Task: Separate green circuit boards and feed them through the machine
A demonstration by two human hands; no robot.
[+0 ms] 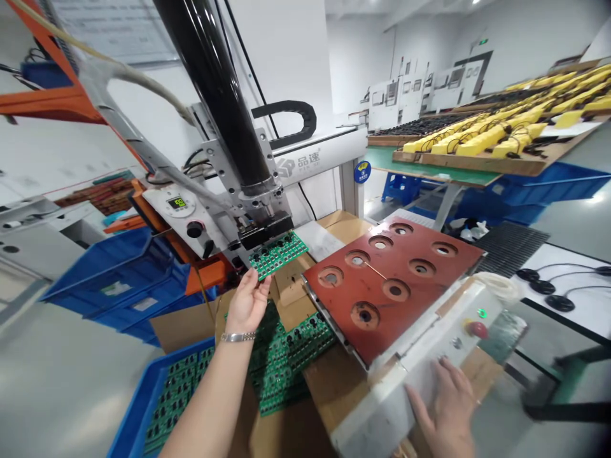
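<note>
Between the fingers of my left hand (252, 298) is the near edge of a green circuit board (280, 254) with rows of small black parts. The board sits just under the machine head (267, 230); whether they touch I cannot tell. My right hand (446, 407) lies with fingers apart on the white front panel (396, 401), near a red knob (476, 329) and a lit green button (482, 313). Behind that panel is a reddish-brown plate (329, 318) with several round recesses. More circuit boards (286, 375) lie in a cardboard box (272, 439) below my left hand.
A blue tray (126, 420) of boards stands at the lower left, with stacked blue bins (109, 267) behind it. Yellow parts with black cables (482, 140) cover a table at the right. Black discs with cords (559, 303) lie on a white surface at the right.
</note>
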